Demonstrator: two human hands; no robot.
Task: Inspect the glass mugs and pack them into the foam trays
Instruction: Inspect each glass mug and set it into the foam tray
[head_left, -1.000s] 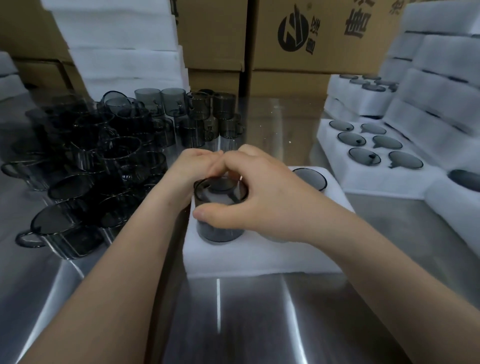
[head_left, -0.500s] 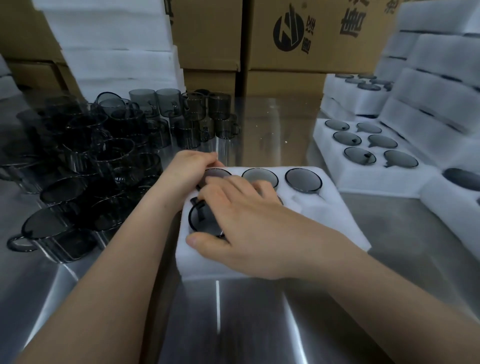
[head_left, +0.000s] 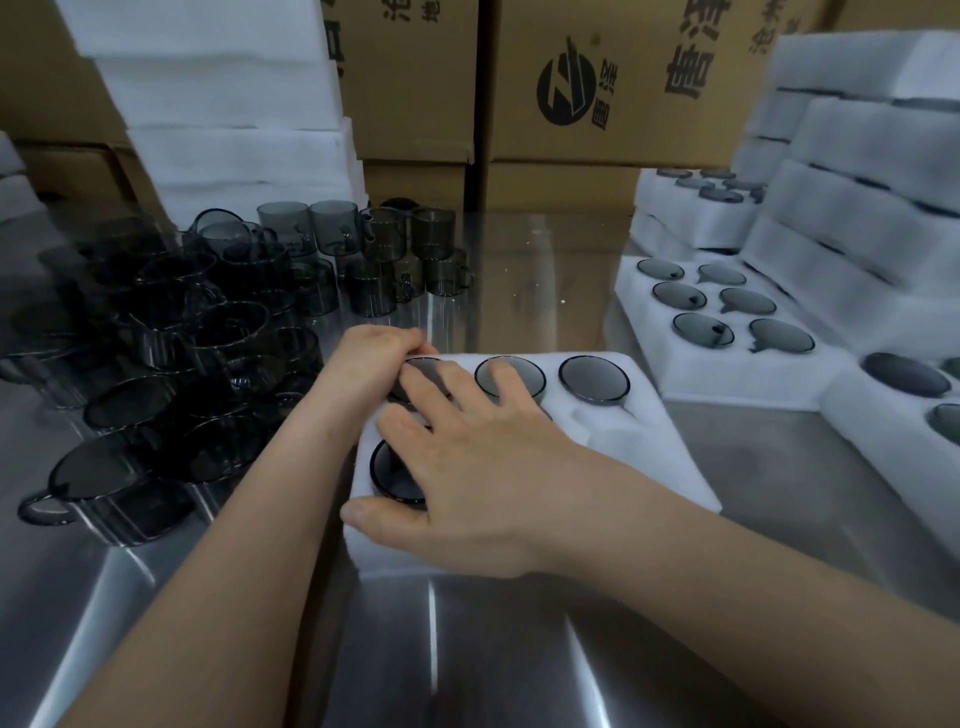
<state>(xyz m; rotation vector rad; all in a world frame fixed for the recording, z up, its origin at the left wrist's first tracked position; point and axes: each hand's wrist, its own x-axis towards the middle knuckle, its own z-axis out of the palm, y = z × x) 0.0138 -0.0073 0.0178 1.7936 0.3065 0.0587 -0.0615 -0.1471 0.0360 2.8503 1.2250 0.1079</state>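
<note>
my right hand (head_left: 483, 467) lies flat, fingers spread, holding nothing, on the white foam tray (head_left: 649, 441) on the steel table (head_left: 519, 649). four smoky grey glass mugs (head_left: 595, 379) show sunk in its pockets. my left hand (head_left: 374, 358) curls at the back-left mug (head_left: 420, 365); i cannot tell if it grips. six mugs fill the neighbouring foam tray (head_left: 644, 317).

Packing station in a warehouse.
Printed cardboard cartons (head_left: 597, 83), stacked white foam trays (head_left: 218, 104) and massed grey glass mugs (head_left: 171, 332) crowd a steel table (head_left: 519, 649).
</note>
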